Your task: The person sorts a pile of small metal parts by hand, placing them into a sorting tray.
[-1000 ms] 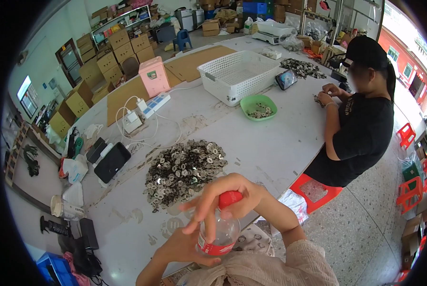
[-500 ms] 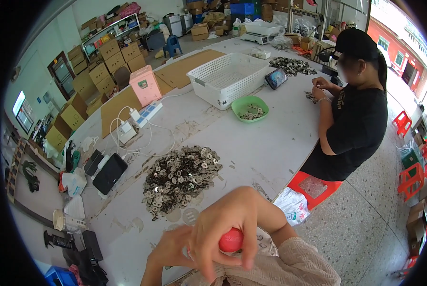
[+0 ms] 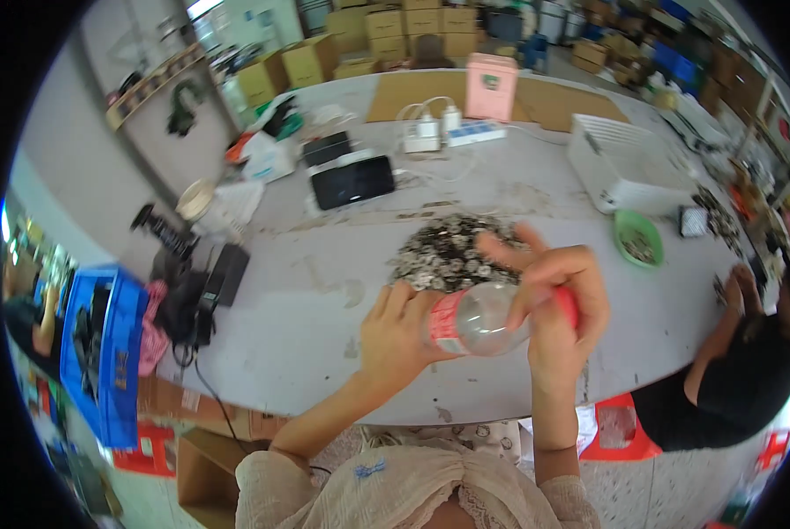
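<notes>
I hold a clear plastic bottle [image 3: 492,319] with a red label, lying roughly sideways over the near part of the table. My left hand [image 3: 396,339] is wrapped round the labelled lower end. At the other end, my right hand [image 3: 561,309] has its fingers curled over the red cap [image 3: 566,307], with one or two fingers raised; it is slightly blurred. The cap appears to be at the bottle's neck, which the fingers partly hide. Just beyond the bottle lies a heap of small metal ring-shaped parts [image 3: 448,251].
On the table are a black phone [image 3: 353,182], a power strip [image 3: 476,133] with white chargers, a pink box [image 3: 491,86], a white basket [image 3: 620,172] and a green bowl [image 3: 639,240] of parts. A co-worker [image 3: 739,353] sits at right. A blue crate [image 3: 104,353] stands at left.
The view has swung to the left. The bottle, earlier seen from its cap end between my hands, now shows side-on, with its label and clear body visible.
</notes>
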A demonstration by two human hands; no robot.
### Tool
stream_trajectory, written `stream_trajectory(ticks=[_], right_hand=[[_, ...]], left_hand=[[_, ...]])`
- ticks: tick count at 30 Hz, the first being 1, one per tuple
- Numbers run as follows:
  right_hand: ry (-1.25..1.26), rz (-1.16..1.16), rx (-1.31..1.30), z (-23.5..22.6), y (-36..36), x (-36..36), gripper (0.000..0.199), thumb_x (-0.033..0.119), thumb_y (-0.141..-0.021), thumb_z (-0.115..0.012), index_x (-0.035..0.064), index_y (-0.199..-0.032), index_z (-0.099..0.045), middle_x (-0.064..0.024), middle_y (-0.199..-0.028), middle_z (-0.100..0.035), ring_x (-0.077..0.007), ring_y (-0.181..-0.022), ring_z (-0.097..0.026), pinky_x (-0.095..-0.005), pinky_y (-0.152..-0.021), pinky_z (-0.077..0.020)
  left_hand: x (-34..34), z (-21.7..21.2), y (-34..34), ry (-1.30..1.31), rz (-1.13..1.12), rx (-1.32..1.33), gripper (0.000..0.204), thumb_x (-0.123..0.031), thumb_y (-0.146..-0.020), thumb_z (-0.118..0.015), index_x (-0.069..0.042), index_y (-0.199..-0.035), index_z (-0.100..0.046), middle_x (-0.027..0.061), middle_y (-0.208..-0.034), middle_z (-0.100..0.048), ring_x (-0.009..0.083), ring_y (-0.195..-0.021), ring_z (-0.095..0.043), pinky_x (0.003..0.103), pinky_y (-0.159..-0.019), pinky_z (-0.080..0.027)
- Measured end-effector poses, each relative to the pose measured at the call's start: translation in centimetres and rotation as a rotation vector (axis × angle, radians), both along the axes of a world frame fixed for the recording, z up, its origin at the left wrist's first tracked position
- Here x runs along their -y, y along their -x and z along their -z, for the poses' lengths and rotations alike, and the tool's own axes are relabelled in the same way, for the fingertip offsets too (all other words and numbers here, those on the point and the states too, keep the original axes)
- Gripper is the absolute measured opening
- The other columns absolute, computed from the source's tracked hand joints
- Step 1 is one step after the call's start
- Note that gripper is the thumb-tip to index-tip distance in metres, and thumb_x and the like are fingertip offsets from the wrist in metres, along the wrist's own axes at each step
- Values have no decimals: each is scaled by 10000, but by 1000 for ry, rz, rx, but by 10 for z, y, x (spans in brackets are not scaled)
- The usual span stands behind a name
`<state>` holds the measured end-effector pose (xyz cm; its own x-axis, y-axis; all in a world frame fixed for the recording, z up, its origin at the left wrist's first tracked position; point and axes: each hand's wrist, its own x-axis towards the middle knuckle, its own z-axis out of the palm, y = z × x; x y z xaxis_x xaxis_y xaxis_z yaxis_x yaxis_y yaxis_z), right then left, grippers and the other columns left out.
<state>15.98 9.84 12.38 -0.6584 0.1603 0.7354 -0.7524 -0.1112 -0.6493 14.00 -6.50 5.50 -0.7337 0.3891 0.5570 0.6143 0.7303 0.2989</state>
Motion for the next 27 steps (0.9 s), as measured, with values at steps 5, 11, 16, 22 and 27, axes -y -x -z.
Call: stream_trajectory(ticks=[5,11,16,22,27], right_hand=[[-62,-202,99,-6,-12,15,261,-44,-754,-550,-10,-1009,-508,-82,-725,-624,-267,-925,-626,-454,-1043,-237],[34,60,-62,-1,1,21,398,134,-805,-611,-55,-1125,-470,-194,-1144,-499,-276,-1153,-445,-394,-1000,-285],[-48,356,108,52,24,12,230,123,-859,-524,-22,-1034,-487,-138,-1055,-514,-252,-1051,-470,-373,-948,-320],[-388,534,189,94,41,6,110,58,-850,-482,7,-941,-515,-113,-933,-534,-246,-915,-476,-358,-850,-354],[-472,509,253,104,40,4,94,33,-835,-484,21,-914,-534,-86,-848,-563,-248,-881,-467,-357,-819,-358]], left_hand=[[16,19,-23,-177,209,265,582,-324,-469,-800,-79,-942,-567,71,-914,-481,275,-877,-514,382,-683,-467],[56,9,15,-560,112,309,386,-279,-663,-745,-58,-929,-573,65,-819,-574,188,-715,-568,310,-640,-469],[182,53,191,-539,-618,-159,613,-456,-680,-717,-13,-1059,-528,151,-917,-576,276,-795,-566,398,-664,-439],[201,79,278,-424,-915,-99,731,-520,-615,-725,-34,-1102,-478,206,-928,-543,401,-886,-556,473,-731,-445],[218,96,311,-439,-962,39,804,-568,-603,-707,-32,-1140,-442,226,-971,-543,410,-930,-552,481,-756,-443]])
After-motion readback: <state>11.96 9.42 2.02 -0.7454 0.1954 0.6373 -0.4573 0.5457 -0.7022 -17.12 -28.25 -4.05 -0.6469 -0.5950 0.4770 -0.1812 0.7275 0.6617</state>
